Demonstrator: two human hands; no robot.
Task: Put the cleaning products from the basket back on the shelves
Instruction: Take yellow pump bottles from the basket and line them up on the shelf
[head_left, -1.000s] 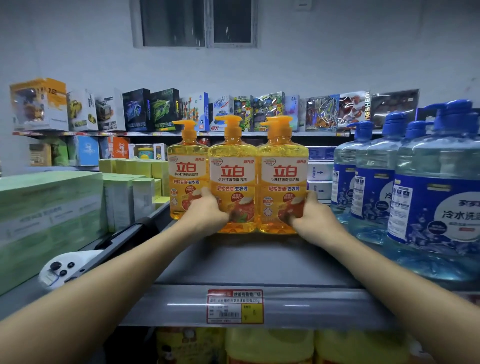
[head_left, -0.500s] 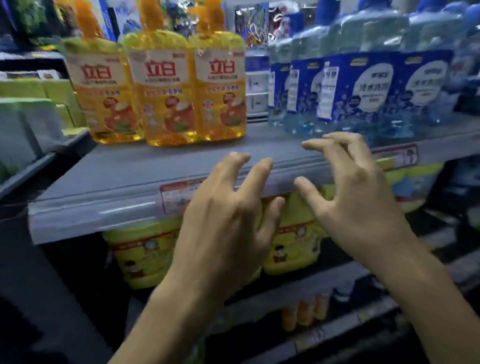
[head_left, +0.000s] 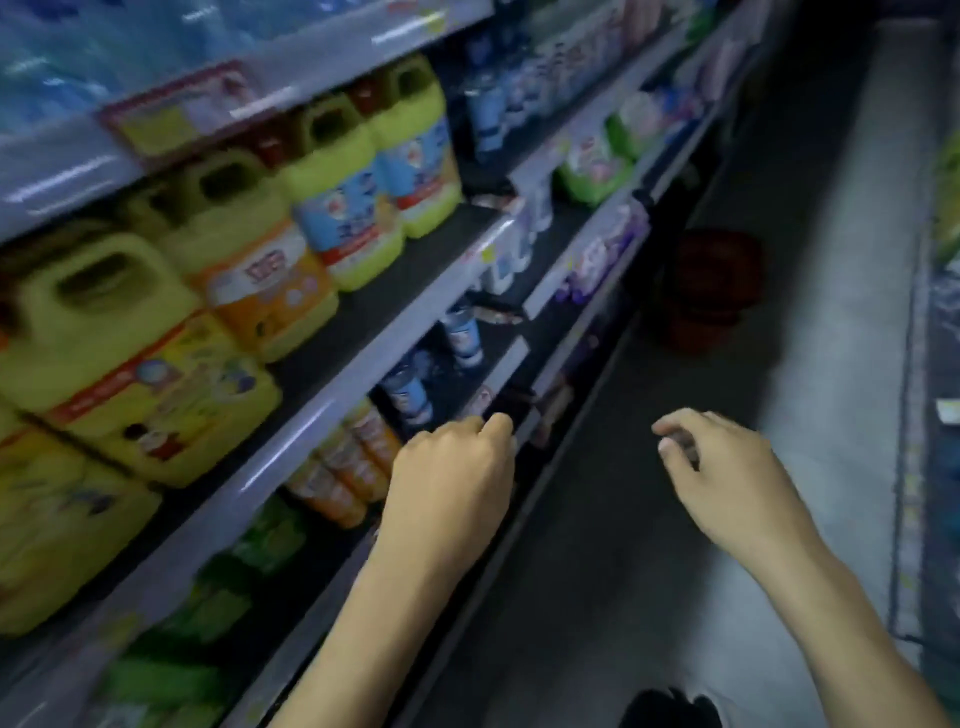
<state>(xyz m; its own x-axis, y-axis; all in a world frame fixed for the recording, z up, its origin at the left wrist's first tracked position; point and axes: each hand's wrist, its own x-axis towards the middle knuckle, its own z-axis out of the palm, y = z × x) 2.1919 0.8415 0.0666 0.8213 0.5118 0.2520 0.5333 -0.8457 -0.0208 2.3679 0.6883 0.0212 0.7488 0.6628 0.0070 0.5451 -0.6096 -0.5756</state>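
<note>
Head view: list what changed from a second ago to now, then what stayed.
Both hands let go of the yellow pump bottles on the upper shelf and came down. The view swung down and right along the aisle. The left hand and right hand are now empty, low beside the lower shelves, with a red basket on the floor ahead. Unchanged: the shelves remain stocked.

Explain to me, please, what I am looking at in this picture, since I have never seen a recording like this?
There is no machine here: a camera worn on a person's head looks down at their two bare hands in a shop aisle. The left hand and right hand both hang empty, with no grip on anything. To the left run shelves stocked with yellow jugs and smaller bottles. Further along, on the floor, stands a dark red basket; its contents are too blurred to tell.
</note>
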